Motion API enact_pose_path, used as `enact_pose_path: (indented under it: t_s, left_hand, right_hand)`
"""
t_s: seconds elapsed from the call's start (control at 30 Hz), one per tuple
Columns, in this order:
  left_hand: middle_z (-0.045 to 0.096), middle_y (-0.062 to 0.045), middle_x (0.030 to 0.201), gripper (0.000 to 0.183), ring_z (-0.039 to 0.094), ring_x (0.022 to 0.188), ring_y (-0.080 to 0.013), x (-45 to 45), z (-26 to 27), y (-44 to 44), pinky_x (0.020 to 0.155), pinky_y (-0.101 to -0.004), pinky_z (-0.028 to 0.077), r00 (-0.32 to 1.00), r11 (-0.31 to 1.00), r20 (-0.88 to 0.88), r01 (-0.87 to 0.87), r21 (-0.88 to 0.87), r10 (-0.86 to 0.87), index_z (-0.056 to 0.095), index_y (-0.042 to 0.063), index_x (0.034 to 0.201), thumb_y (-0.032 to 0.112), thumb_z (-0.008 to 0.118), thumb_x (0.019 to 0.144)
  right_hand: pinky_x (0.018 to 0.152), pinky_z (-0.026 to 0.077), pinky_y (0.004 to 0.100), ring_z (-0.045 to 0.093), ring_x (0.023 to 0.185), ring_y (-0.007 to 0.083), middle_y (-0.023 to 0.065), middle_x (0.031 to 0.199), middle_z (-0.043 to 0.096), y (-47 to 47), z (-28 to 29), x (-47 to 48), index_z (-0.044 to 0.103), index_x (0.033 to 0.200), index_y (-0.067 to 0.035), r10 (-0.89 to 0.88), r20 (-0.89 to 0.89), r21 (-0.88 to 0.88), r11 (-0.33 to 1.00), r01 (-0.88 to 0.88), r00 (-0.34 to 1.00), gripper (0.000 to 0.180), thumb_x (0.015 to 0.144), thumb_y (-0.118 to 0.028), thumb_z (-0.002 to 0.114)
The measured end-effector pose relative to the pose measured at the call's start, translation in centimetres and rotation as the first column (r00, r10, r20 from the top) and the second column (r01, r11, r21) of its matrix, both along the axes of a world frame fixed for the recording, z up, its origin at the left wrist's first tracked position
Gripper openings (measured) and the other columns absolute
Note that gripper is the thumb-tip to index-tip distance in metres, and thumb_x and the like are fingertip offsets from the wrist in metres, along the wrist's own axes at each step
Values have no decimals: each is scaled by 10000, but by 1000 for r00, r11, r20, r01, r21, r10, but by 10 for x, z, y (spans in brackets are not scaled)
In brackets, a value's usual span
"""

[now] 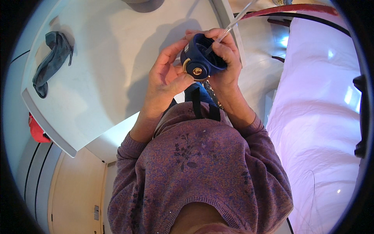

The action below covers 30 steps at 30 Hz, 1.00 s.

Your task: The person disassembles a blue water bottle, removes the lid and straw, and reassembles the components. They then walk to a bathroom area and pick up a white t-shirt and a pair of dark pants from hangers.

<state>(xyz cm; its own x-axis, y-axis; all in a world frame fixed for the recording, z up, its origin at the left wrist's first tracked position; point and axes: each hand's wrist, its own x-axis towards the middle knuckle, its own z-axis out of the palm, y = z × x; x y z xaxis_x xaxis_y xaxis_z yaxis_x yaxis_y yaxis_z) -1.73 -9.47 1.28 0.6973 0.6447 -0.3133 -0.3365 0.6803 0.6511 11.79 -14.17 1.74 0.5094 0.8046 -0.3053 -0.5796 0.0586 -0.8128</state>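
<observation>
Both hands hold a dark blue round container, perhaps a bottle lid [191, 65], with a gold-coloured button and trim, above the near right part of the white table [96, 73]. My left hand [169, 71] grips its left side, thumb below the gold button. Around the right side curls my right hand [226, 57], which also pinches a clear plastic tube or straw [232, 25] between thumb and fingers. The tube's lower end lies inside the open blue piece, while its upper end rises to the upper right. Some fingers are hidden behind the blue piece.
A crumpled grey-blue cloth [52, 64] lies on the table's left side. The base of a grey object [143, 4] stands at the top edge. A raised white rim [48, 124] borders the table. White sheeting [318, 96] covers a surface at right. A red thing [38, 128] is beyond the left rim.
</observation>
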Motion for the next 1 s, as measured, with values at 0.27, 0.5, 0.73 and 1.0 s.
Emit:
enact_pose_path:
  t_s: [0.27,0.5,0.73,1.0]
  left_hand:
    - [443,-134,1321,749,540,1133,-199,2,7,-2,963,-340,458,997,969,-74,-17,247,36,346,-15,1364,-24,742,728]
    - [527,-118,1223,651,542,1106,-172,-1,11,5,952,-314,456,993,971,-71,-74,228,92,393,-12,1335,14,713,768]
    - [572,-109,1135,521,549,1083,-167,-10,13,16,935,-303,457,998,998,-34,54,-21,-55,456,-27,1276,222,647,860]
    - [571,-124,1126,628,593,1013,-178,1,23,14,892,-310,491,992,999,-122,18,51,-12,457,-50,1243,136,779,737]
  right_hand:
    - [920,455,340,576,1032,262,196,1083,607,4,-3,-5,559,986,-2,-76,-99,21,997,78,992,213,818,-114,491]
    - [954,459,367,584,1070,279,218,1199,559,7,-5,-11,456,1277,4,57,200,159,983,-90,978,771,835,-626,498]
    - [949,421,331,561,1075,222,148,1137,585,10,-3,-6,497,1238,35,120,322,168,969,-181,939,792,690,-488,729]
    - [885,444,306,582,968,191,115,1050,607,11,2,-9,551,1138,34,43,305,57,996,-64,951,679,680,-434,731]
